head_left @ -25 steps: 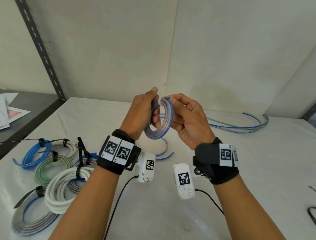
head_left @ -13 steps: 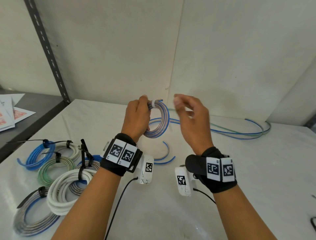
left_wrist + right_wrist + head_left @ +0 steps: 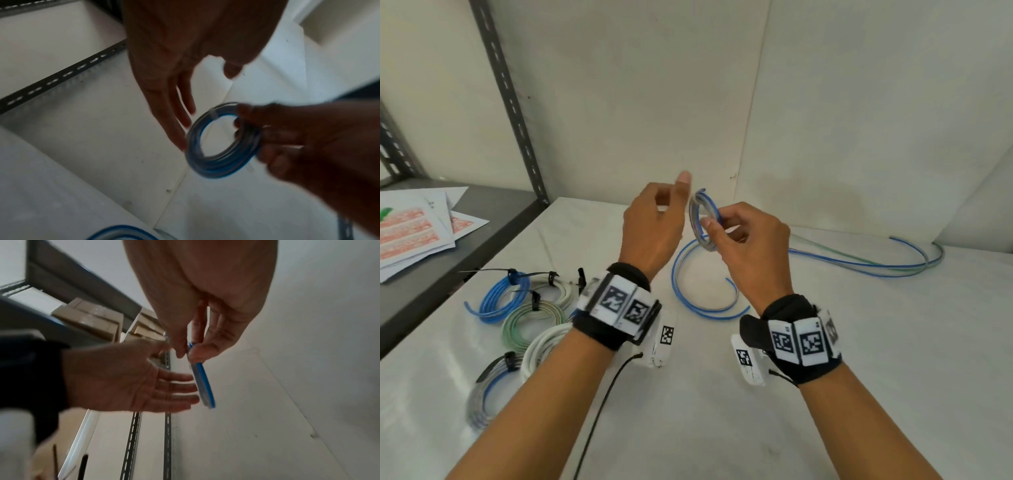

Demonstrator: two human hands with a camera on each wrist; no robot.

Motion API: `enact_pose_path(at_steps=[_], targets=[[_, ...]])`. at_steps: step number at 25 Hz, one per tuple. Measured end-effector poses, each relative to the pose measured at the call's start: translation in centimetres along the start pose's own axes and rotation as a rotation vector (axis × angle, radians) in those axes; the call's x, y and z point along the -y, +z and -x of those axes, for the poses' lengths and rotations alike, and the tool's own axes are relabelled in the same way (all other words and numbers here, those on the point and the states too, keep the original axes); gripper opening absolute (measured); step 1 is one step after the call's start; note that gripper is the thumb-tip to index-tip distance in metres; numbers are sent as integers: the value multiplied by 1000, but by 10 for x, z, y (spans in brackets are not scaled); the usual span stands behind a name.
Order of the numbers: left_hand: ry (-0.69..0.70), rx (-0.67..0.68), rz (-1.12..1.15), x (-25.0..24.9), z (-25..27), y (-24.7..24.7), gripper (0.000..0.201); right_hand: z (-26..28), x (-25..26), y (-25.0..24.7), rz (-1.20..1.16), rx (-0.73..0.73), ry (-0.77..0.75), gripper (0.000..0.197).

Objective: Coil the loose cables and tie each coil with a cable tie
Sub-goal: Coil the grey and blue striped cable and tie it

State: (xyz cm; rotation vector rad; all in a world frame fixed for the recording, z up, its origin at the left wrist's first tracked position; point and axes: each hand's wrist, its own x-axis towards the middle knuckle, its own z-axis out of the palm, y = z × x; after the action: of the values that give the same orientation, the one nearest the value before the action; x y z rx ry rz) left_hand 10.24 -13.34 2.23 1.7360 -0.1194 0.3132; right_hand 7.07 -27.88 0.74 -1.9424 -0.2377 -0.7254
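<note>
Holding blue-grey coil [image 3: 703,219] aloft over desk [image 3: 859,342]
Right hand [image 3: 751,246] fingers pinch its rim; left hand [image 3: 654,222] fingers apart, straight, beside it

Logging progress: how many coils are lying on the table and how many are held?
Coils on the table: 5, blue, pale, green, white, grey
Coil held by right hand: 1
Total: 6; the left wrist may hide more.

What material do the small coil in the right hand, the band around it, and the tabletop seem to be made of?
Small coil: probably plastic-insulated wire, smooth blue and grey jackets, holding round loops.
Band: looks like a whitish plastic tie or tape; too blurred to tell.
Tabletop: white, matte, faintly mottled; possibly laminate or stone.
The right hand pinches the coil.
</note>
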Motion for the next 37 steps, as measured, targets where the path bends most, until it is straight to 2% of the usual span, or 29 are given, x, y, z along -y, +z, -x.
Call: enact_pose_path(at_steps=[2,3,5,6,8,9,10,11,12,13,14,15,16,20,21,23,25,27,30,34,37], targets=[[-61,220,159,-7,11,-22,41,-2,11,14,116,117,-98,9],[-92,267,218,-11,15,-36,39,-1,21,21,154,203,-136,11],[-115,249,218,-16,15,-67,35,4,41,29,86,310,-176,14],[-117,227,196,-17,13,-83,34,8,50,30,3,281,-190,12],[-143,235,148,-18,6,-114,32,7,57,32,-166,42,-175,14],[-176,271,133,-18,3,-127,30,0,53,33,-241,-55,-103,16],[-220,313,120,-17,0,-141,29,-9,48,36,-295,-59,9,16],[-269,360,104,-16,-4,-151,27,-19,44,43,-303,46,130,15],[-313,409,79,-14,-8,-157,26,-26,40,52,-266,230,233,15],[-348,451,48,-10,-12,-162,25,-29,37,64,-220,422,301,13],[-371,476,25,-5,-18,-163,24,-33,33,78,-188,551,330,13],[-386,471,11,3,-24,-165,24,-35,30,93,-186,606,344,15],[-387,439,-13,10,-30,-166,24,-38,27,107,-200,603,365,18],[-398,260,-251,53,-57,-168,24,-39,5,150,-107,523,510,23],[-426,257,-314,62,-62,-167,22,-36,-2,158,-38,516,525,22],[-472,335,-479,80,-65,-165,17,-26,-10,168,119,530,518,21],[-499,399,-639,87,-65,-161,21,-19,-20,176,237,599,497,21],[-519,391,-644,91,-65,-159,28,-17,-29,181,319,655,475,27],[-519,361,-588,84,-64,-158,22,-17,-35,188,434,685,451,32],[-417,308,-566,70,-65,-149,27,-24,-41,172,578,650,345,36],[-248,237,-688,59,-62,-128,23,-33,-49,133,663,638,338,41]])
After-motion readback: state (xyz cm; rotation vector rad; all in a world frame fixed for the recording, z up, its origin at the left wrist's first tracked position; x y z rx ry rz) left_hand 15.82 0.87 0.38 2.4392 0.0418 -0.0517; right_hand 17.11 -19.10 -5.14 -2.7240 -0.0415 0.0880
